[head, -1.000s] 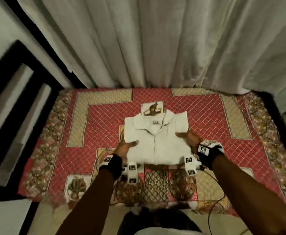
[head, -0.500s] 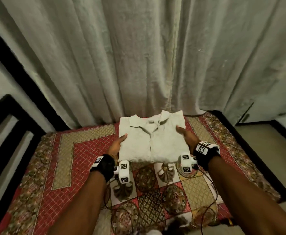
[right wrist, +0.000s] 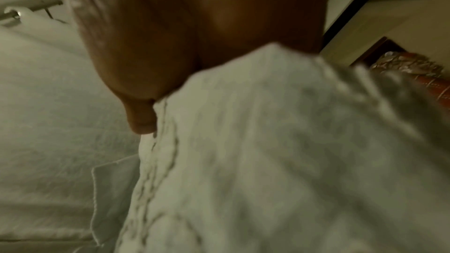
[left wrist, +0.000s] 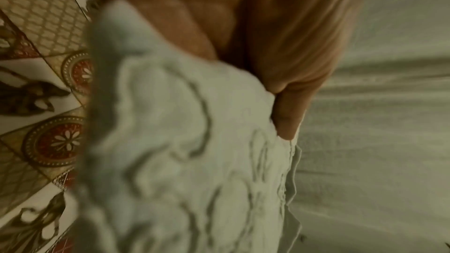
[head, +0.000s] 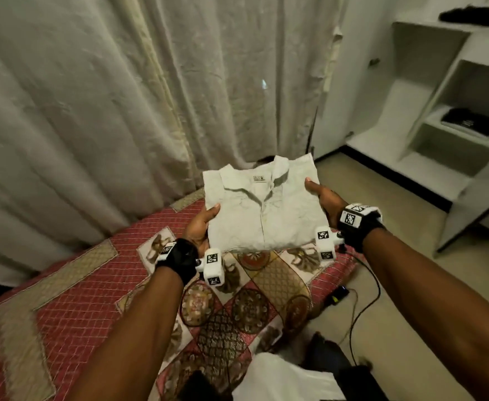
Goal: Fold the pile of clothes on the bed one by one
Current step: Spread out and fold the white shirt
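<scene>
**Head view: folded shirt held off the bed**

Both hands grasp the folded shirt (head: pixel 262 211) above the bed (head: pixel 72 308): left hand (head: pixel 199 227) at its 8 o'clock edge, right hand (head: pixel 325 198) at 3 o'clock, thumbs on top. Shelves (head: pixel 451 111) stand at 2 o'clock.

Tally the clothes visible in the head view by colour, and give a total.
Pale/white: 1, the folded shirt held by the left hand and right hand.
Black: 2, one folded garment on a lower shelf, one dark item on top.
Total: 3
</scene>
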